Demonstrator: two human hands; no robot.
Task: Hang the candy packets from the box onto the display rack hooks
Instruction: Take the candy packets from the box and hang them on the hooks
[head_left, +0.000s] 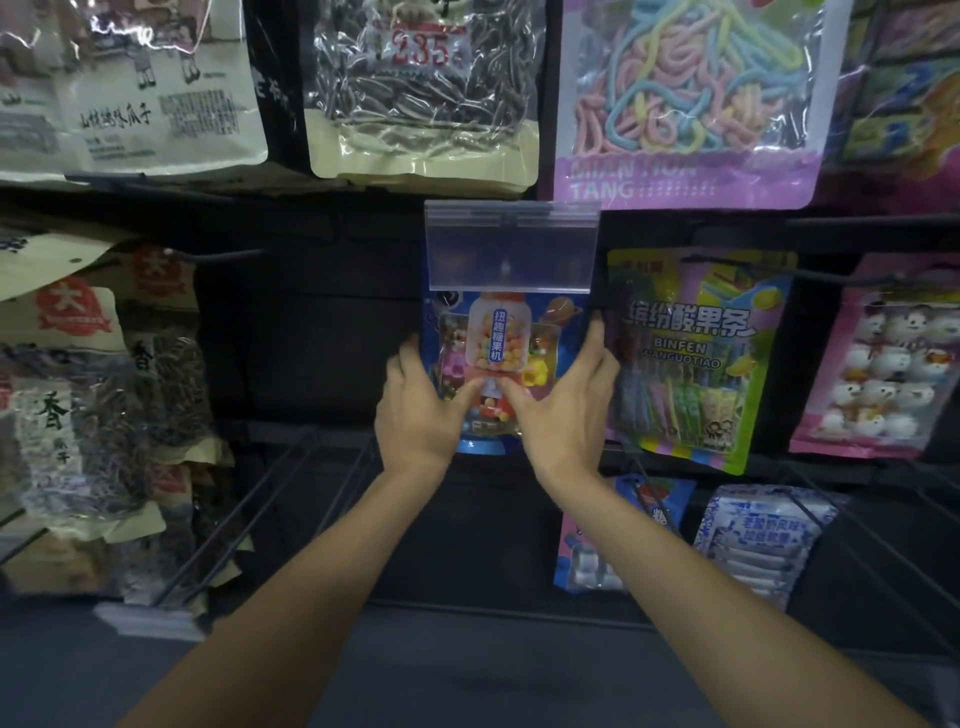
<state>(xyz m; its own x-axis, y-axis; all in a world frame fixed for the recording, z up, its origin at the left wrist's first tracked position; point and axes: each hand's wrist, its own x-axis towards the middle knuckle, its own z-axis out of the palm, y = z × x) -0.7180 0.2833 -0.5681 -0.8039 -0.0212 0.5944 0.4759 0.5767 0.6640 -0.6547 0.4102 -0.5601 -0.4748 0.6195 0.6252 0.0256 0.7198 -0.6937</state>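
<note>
The left hand (415, 413) and right hand (566, 410) grip a candy packet (498, 348); its top, at twelve o'clock, hides behind the label holder (511, 249), so it is probably mid-hanging.

The candy packet (498, 353) is blue with multicoloured sweets; the neighbouring packet (691, 364) seems green, yellow, pink.

The head camera (the only view) faces forward and down, close to the display rack (311, 322).
</note>
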